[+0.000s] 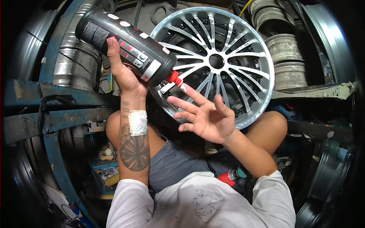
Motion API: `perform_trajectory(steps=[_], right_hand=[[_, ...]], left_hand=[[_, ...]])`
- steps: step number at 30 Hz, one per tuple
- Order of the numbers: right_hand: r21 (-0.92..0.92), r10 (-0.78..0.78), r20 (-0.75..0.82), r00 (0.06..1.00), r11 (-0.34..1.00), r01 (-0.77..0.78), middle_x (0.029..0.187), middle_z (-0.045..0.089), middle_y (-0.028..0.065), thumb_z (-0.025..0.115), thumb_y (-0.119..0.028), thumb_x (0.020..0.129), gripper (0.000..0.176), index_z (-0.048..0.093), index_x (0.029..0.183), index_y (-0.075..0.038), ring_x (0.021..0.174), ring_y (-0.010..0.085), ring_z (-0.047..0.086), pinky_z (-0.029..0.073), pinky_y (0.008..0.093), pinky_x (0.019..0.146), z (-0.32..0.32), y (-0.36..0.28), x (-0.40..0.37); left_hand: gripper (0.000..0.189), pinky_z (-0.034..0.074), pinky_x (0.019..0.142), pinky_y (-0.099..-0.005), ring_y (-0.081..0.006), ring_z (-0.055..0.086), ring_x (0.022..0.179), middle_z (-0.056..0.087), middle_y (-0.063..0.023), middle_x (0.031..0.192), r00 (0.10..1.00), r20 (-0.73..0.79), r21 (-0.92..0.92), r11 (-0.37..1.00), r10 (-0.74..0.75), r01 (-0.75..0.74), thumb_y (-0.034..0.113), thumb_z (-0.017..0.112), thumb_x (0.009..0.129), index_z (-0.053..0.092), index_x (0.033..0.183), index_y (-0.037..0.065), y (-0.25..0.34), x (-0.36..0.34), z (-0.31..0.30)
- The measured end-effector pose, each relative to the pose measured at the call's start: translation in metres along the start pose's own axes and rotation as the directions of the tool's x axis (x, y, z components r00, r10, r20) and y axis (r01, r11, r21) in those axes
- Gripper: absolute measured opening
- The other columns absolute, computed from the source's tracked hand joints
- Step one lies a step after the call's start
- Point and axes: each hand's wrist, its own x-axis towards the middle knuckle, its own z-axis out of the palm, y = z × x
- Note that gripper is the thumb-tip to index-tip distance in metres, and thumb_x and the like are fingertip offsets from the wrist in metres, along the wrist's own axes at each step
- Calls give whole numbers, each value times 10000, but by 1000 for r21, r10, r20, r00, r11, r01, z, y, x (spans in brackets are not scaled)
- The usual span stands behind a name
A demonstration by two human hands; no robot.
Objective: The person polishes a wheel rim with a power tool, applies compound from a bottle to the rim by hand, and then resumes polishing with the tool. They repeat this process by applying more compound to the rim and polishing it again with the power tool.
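Observation:
My left hand (127, 76) is wrapped round a large black bottle (118, 41) with a red nozzle (174, 78), tilted so the nozzle points down to the right. White paste shows at the nozzle's tip, against the index fingertip of my right hand (209, 117). That hand is palm up with its fingers spread, holding nothing else. Behind both hands stands a multi-spoke alloy wheel rim (270, 72), with bright spokes, dark gaps and a round centre hole. Its lower edge is near my knees.
Silver wheel rims (287, 57) are stacked at the right, and more metal rims (74, 68) at the left. Blue metal framing (76, 91) runs along the left side. A blue basket (99, 152) holds small items. Near my lap lies a red and black tool (227, 178).

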Motion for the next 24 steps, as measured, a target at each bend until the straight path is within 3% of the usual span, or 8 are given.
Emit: perform_trajectory(steps=[2,3,4,6,8,12,18,24], right_hand=[[-246,1,-87,996,969,-23,1704,268,269,529,-559,1059,812,323,1652,-44,1432,362,500,461,507,1118,-2,-8,-7],[-489,-24,-126,992,872,-41,1669,349,250,533,-445,1073,701,399,1607,-12,1437,352,499,448,489,1133,-2,-16,-10],[-696,-54,-155,986,714,-70,1634,431,232,538,-332,1087,594,475,1561,21,1442,341,497,435,471,1147,0,-25,-12],[-994,-169,0,986,-111,-19,1623,448,235,647,-354,1016,521,633,1454,-71,1432,398,502,390,482,1185,-3,-30,-11],[-810,-132,-7,991,-580,-82,1648,399,230,682,-402,983,501,666,1431,-177,1443,430,471,371,503,1192,0,-26,-8],[-510,-78,-18,997,-857,-76,1692,350,148,626,-557,979,534,691,1396,-231,1484,409,409,319,562,1212,-18,-14,-6],[-229,-17,-41,999,-973,-26,1716,342,34,508,-691,963,606,608,1482,-395,1574,351,295,179,617,1268,-28,-23,11],[-331,-48,-99,994,-940,-78,1731,305,63,513,-661,976,588,585,1501,-410,1579,380,267,132,631,1269,-19,-20,-9]], left_hand=[[675,618,887,-483,-335,733,964,722,-161,1101,997,-65,-1,999,36,-36,606,671,958,602,1284,19,-1,4,-2],[576,582,908,-379,-219,699,1007,704,-90,1112,998,-54,0,999,33,-33,571,669,981,630,1254,65,2,1,2],[565,584,900,-378,-213,700,1004,707,-89,1102,996,-71,13,999,47,-46,569,658,989,632,1250,69,4,2,-1],[549,586,893,-379,-208,703,995,713,-86,1086,999,-41,-38,999,16,-18,561,637,1002,632,1245,69,8,4,-10],[532,598,881,-382,-218,717,969,724,-87,1062,997,-81,-53,999,3,-7,553,625,1004,641,1221,68,12,6,-13],[498,611,865,-388,-223,728,942,730,-84,1052,995,-60,-117,990,-79,72,530,632,1002,650,1192,70,14,4,-22],[418,615,837,-364,-202,730,882,724,-63,982,995,-74,-111,992,-71,63,472,654,1001,649,1159,85,17,2,-17],[463,636,905,-492,-294,757,954,739,-131,1081,988,-63,-123,984,-141,132,460,585,1036,635,1228,41,18,11,-42]])
